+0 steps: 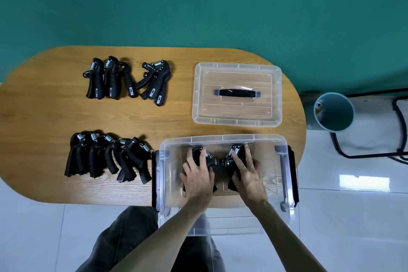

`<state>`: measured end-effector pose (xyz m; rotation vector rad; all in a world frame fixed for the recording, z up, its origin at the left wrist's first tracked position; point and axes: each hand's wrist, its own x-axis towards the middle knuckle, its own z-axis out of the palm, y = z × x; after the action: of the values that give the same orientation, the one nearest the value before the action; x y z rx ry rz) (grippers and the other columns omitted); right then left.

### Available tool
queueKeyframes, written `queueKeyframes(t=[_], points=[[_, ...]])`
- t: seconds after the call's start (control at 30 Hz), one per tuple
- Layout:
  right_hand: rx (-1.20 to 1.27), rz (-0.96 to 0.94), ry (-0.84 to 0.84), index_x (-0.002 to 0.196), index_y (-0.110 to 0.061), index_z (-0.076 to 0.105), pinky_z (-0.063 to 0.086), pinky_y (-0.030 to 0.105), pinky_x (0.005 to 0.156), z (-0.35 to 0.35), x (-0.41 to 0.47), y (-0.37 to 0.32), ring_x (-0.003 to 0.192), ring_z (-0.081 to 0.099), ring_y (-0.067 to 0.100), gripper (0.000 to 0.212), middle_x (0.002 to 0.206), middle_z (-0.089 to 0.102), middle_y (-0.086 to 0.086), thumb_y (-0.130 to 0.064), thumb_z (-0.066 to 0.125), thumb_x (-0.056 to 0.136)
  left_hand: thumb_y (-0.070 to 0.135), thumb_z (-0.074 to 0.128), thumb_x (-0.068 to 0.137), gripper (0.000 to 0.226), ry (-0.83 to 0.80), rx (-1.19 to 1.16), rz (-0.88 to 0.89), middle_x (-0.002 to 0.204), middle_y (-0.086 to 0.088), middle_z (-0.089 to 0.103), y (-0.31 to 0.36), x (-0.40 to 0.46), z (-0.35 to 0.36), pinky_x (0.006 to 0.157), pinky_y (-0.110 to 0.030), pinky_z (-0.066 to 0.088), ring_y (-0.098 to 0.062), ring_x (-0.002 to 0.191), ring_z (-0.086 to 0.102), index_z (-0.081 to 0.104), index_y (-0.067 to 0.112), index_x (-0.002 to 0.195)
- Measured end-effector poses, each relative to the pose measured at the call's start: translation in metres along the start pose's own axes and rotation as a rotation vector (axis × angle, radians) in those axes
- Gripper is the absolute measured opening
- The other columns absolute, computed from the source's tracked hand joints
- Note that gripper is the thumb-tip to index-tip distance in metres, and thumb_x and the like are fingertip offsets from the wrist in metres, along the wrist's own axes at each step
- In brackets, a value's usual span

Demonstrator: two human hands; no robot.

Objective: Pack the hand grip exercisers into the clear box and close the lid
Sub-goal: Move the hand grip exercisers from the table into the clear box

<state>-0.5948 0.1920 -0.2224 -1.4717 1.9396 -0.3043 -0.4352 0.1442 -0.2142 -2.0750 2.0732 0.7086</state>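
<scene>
1. My left hand (197, 178) lies fingers spread over a black exerciser (202, 157) on the box floor, pressing it flat rather than curling round it.
2. My right hand (246, 172) does the same on a second exerciser (237, 153), fingers straight and splayed, fingertips near its steel spring.
3. The two exercisers sit side by side in the middle of the box, their knobs meeting between my hands; their handles point back toward me and are mostly hidden under my palms.
4. The clear box (284, 174) stands open at the near right edge of the table (44, 106), its near end overhanging the edge above my lap. Black latches hang on its left and right ends.
5. The lid (237, 115) lies flat on the table just beyond the box, apart from it, with its dark handle on the middle.
6. Left of the box, a near row of exercisers (108, 157) lies on the table, overlapping, springs away from me; the closest one is just beside the box's left latch.
7. Farther back on the left lies a far group of exercisers (128, 79), some upright in a row, some crossed over each other.
8. Off the table to the right, a teal bin (333, 112) stands on the pale tiled floor, beside a black-framed stool (375, 126).
9. A green wall (198, 6) rises behind the table.
</scene>
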Motion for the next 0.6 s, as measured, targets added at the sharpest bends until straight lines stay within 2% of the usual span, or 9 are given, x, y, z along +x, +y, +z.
queueKeyframes(t=[0.13,0.4,0.53,0.6], points=[[-0.003,-0.003,0.014,0.155,-0.036,0.028,0.049,0.055,0.091,0.0025,0.0004,-0.0009,0.126,0.036,0.040,0.069,0.168,-0.012,-0.001,-0.012,0.057,0.097,0.031,0.059,0.095,0.066,0.005,0.005,0.002,0.152,-0.017,0.034,0.0004,0.0010,0.0056,0.086,-0.043,0.047,-0.027,0.109,0.047,0.030,0.028,0.154],[-0.069,0.014,-0.005,0.158,-0.040,0.014,0.049,0.059,0.096,0.0078,0.0016,-0.0028,0.129,0.037,0.044,0.068,0.165,-0.025,0.002,-0.021,0.050,0.104,0.034,0.054,0.098,0.063,0.000,0.032,0.004,0.154,-0.016,0.034,-0.0001,0.0009,0.0084,0.086,-0.044,0.049,-0.028,0.110,0.048,0.025,0.029,0.155],[-0.110,-0.005,-0.011,0.158,-0.038,0.012,0.048,0.059,0.101,0.0096,0.0023,-0.0012,0.138,0.030,0.045,0.069,0.165,-0.025,0.007,-0.026,0.052,0.103,0.034,0.052,0.099,0.062,0.002,0.034,0.029,0.155,-0.014,0.032,-0.0027,-0.0001,0.0053,0.084,-0.042,0.047,-0.026,0.110,0.048,0.024,0.031,0.155],[-0.113,-0.012,-0.031,0.159,-0.038,0.011,0.040,0.060,0.108,0.0094,0.0023,-0.0007,0.145,0.022,0.045,0.068,0.165,-0.025,0.006,-0.033,0.050,0.104,0.037,0.049,0.100,0.063,-0.013,0.042,0.045,0.158,-0.014,0.027,-0.0034,0.0000,0.0040,0.085,-0.041,0.046,-0.026,0.113,0.046,0.022,0.031,0.156]])
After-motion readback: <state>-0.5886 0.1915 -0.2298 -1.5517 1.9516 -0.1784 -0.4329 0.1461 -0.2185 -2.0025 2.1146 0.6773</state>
